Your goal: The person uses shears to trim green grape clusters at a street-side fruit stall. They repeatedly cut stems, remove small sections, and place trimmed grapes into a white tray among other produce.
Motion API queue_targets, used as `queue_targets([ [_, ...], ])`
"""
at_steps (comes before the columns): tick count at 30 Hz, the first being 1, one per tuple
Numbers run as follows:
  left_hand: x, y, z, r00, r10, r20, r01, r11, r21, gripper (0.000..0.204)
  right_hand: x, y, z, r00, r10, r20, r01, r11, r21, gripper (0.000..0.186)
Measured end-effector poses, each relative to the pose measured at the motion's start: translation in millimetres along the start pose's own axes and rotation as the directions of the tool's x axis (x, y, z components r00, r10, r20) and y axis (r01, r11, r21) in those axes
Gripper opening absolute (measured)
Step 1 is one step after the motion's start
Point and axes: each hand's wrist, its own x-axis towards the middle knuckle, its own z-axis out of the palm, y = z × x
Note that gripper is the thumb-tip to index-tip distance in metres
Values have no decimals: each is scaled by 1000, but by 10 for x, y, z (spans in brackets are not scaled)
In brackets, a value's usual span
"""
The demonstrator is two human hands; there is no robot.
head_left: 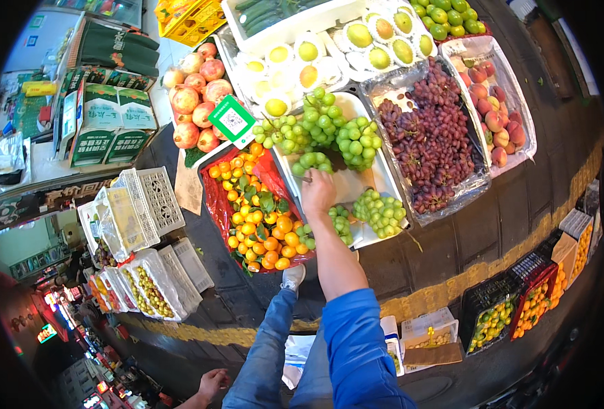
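Note:
My right hand (318,193), at the end of a blue-sleeved arm, reaches into a white tray (396,189) of green grapes. Its fingers are closed at the stem end of a small bunch of green grapes (313,163); the exact grip is partly hidden. Larger green bunches (358,143) lie just beyond and to the right of it. Nearer to me, another bunch (380,213) sits in the tray's front corner, and more grapes show beside my wrist. Down at the lower left hangs my left hand (213,384), fingers loosely bent and holding nothing visible, away from the fruit.
Left of the tray is a red-lined box of small oranges (264,228), with pomegranates (200,92) behind. Red grapes (428,133) and peaches (496,116) are to the right. A green-and-white code sign (234,121) stands at the tray's far left corner. Crates (496,320) line the floor at right.

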Motion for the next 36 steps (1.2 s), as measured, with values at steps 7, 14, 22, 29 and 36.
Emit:
queue_targets([
  [7,6,60,13,1000,2,7,-2,1000,-31,30,-66,-33,-11,987,-74,142,71,997,21,15],
  [14,-293,401,-2,988,128,81,-116,983,-141,39,1,-162,328,978,-114,173,114,993,7,19],
  [22,-317,506,80,999,39,29,-36,994,-106,34,-82,-106,284,979,-155,130,147,987,68,13],
  [29,-369,748,172,998,62,25,-61,998,-25,32,52,-175,386,989,-73,125,68,997,42,18],
  [36,-439,885,222,995,96,33,-96,995,-1,33,101,-116,297,992,-12,126,13,1000,-3,30],
])
